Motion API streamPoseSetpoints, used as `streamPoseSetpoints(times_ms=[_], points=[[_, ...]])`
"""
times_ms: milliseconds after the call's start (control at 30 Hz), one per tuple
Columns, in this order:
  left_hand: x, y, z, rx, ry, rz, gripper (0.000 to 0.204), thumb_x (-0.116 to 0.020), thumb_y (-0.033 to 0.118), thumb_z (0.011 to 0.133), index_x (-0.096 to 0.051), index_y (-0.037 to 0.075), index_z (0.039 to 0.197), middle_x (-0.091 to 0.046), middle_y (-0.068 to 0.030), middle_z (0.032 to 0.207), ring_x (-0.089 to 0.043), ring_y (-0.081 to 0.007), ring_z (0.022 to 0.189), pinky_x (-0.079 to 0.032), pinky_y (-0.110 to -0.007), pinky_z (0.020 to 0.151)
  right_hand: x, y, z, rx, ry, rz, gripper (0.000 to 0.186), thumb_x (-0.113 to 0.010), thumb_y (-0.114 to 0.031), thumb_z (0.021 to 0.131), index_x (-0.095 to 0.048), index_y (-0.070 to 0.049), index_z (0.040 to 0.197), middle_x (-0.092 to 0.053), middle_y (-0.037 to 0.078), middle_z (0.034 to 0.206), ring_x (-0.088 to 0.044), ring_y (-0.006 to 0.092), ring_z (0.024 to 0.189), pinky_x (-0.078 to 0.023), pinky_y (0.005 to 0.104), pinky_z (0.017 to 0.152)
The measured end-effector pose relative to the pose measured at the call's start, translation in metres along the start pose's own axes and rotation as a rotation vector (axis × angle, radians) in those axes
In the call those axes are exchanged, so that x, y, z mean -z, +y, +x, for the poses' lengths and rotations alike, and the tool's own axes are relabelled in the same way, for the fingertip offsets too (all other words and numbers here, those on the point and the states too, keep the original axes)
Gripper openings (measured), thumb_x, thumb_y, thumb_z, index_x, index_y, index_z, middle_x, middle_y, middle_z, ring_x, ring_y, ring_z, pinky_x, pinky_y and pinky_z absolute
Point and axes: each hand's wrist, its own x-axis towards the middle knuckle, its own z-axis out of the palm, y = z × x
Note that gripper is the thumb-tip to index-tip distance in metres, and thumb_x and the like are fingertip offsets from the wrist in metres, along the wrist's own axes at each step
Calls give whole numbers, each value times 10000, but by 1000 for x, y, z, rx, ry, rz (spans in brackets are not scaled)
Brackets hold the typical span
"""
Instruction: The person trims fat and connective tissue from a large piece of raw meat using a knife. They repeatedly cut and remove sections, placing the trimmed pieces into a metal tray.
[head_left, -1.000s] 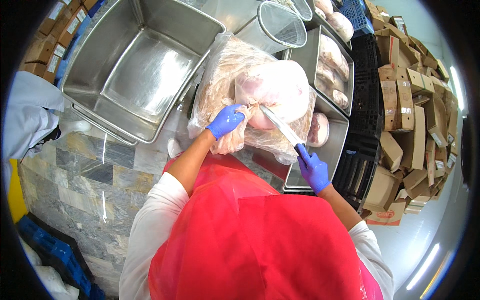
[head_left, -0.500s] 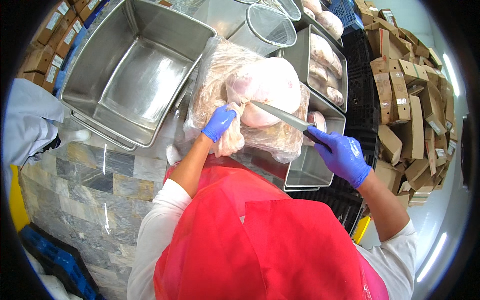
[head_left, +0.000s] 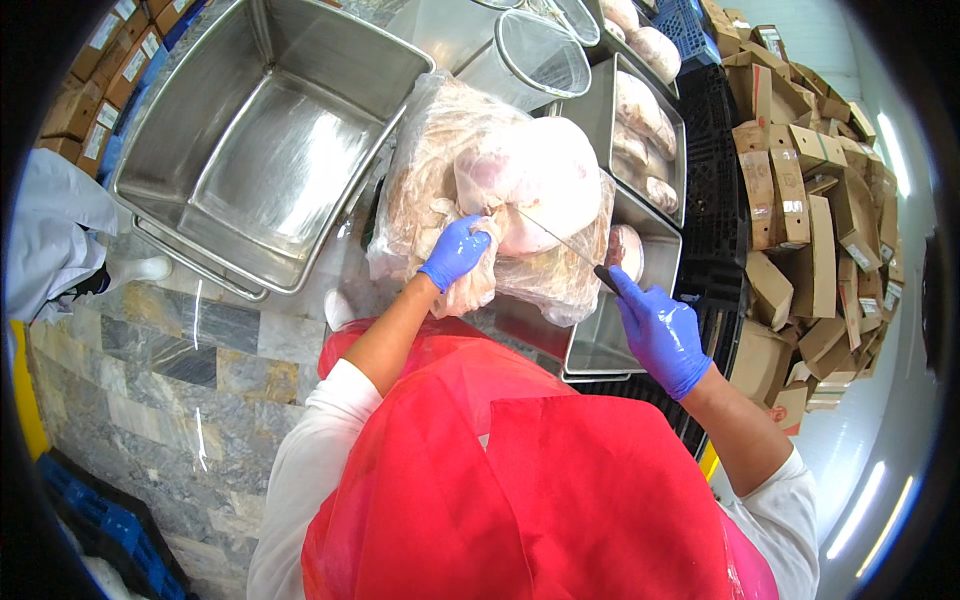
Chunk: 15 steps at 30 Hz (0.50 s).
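A large, pale, rounded piece of raw meat (head_left: 560, 165) rests on a plastic-wrapped block of meat (head_left: 415, 190) in front of me. My left hand (head_left: 457, 250), in a blue glove, is closed on a loose flap of pale skin (head_left: 472, 290) hanging from the near side of the piece. In my right hand (head_left: 665, 335), also gloved in blue, is the black handle of a long knife (head_left: 575, 248). Its blade appears nearly edge-on, running left and away across the meat. The tip lies at the meat close to my left hand; how deep it sits cannot be seen.
A deep steel tub (head_left: 290, 150) stands at the left. Clear plastic bins (head_left: 530, 65) are at the back. Steel trays (head_left: 600, 345) line the right, some holding meat pieces (head_left: 640, 110). Flattened cardboard boxes (head_left: 815, 230) pile up farther right. A person in white (head_left: 60, 225) is at the left edge.
My right hand has moved left and slightly nearer to me, and the knife blade has turned from flat to edge-on. My left hand has shifted slightly right, still gripping the skin.
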Motion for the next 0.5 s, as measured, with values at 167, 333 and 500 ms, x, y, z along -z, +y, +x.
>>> streamPoseSetpoints(times_ms=[167,333,500], points=[[-6,2,-3,19,2,36,306,-596,171,940,-694,-21,1157,-744,-192,987,-706,-265,916,-545,-398,841,22,-29,24,43,-73,-37,410,-561,-178,1004,-547,-138,1412,-678,208,750,-686,403,632,-534,517,544],[-10,-1,-2,-18,33,-12,300,-597,180,937,-697,-18,1139,-739,-188,944,-704,-264,875,-548,-402,808,35,-34,63,173,-71,-130,368,-598,-201,984,-625,-103,1338,-684,203,745,-683,393,644,-533,516,574],[-3,7,-2,56,18,-60,250,-604,150,934,-709,-1,1103,-705,-86,899,-639,-172,832,-532,-355,757,73,-17,118,175,-271,-104,316,-608,-266,982,-726,-163,1257,-718,221,859,-719,390,798,-577,491,734]])
